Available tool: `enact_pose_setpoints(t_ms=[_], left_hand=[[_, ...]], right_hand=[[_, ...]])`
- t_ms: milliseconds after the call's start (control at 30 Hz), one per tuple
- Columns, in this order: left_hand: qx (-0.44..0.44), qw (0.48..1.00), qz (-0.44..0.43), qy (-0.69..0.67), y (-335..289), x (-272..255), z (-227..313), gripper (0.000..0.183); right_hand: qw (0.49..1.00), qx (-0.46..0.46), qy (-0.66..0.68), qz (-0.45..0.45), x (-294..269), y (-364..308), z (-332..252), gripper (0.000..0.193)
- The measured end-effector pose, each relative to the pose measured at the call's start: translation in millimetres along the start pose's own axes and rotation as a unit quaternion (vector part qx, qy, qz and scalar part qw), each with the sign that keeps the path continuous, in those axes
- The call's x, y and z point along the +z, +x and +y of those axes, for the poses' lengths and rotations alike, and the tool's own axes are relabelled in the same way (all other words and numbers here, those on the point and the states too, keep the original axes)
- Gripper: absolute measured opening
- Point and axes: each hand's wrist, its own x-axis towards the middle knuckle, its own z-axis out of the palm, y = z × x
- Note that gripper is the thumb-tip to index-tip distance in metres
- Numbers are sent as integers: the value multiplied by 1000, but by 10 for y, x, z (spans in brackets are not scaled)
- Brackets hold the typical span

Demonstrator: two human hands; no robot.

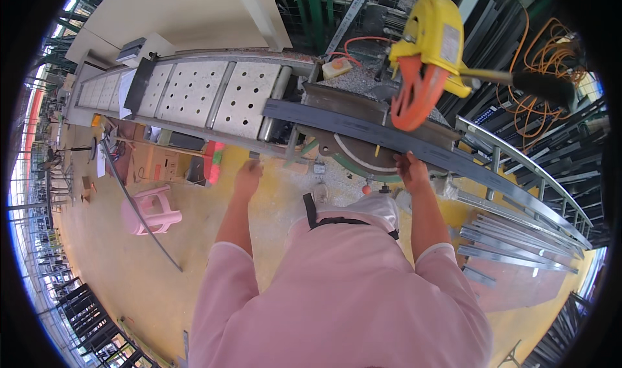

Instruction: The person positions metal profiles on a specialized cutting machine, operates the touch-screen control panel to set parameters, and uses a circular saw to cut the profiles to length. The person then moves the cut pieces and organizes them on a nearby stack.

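I see my right hand (412,172) resting on the near edge of a long dark metal strip (389,138), the fingers curled over it in a narrow grip; how tightly they close I cannot tell, since the far side of the fingers is hidden by the strip. My left hand (247,177) is well to the left, closed into a loose fist around a small dark handle or lever (253,155) that sticks out just below the roller conveyor (194,92); only its tip shows above my knuckles.

The strip lies flat across the saw's surface (343,105), its long axis running from the far left, by the end of the conveyor, down toward the near right, where it passes over a ladder-like metal support rail (518,167). It crosses under the raised saw head, whose yellow housing (435,31) and orange blade guard (414,92) hang above the strip, just left of a black handle (544,83) pointing right.

On the floor to my left stands a pink plastic stool (152,209), and to my right lies a stack of grey metal profiles (512,245).
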Motion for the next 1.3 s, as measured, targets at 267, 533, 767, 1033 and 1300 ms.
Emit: enact_pose_setpoints(t_ms=[267,533,767,1033,1300], left_hand=[[-85,954,-131,-257,547,261,680,31],[-171,908,-208,-322,818,1049,1115,27],[-220,893,-217,-326,1136,1652,1319,32],[-225,913,-185,-287,1236,1850,1441,31],[-215,911,-55,-347,1501,1528,1280,34]], right_hand=[[977,-71,103,173,-1445,387,-541,16],[980,-63,-4,189,-782,428,-352,19],[973,-89,110,184,-1673,620,-647,20],[986,-25,67,153,-303,305,-599,19],[991,-73,75,80,631,128,-310,18]])
